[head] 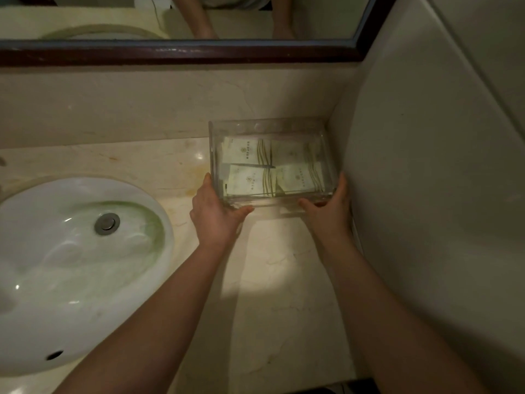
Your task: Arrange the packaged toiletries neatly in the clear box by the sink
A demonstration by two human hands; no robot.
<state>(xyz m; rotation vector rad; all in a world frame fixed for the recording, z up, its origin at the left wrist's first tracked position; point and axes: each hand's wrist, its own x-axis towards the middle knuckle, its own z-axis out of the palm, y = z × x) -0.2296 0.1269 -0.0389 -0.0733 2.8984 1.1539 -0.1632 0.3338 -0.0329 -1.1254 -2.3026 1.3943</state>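
Head view: four packaged toiletries [268, 170] lie flat in two tidy rows inside the clear box [217, 155] at the table's [284, 280] back corner, so arranging looks nearly done. Left hand [214, 211] and right hand [331, 209] clasp the box's near corners.

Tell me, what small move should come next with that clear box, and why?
Probably nudge the clear box square into the corner of the counter and let go. The left hand and right hand grip its near corners, the four packets already lie flat in two tidy rows inside, and the box sits close beside the side wall.
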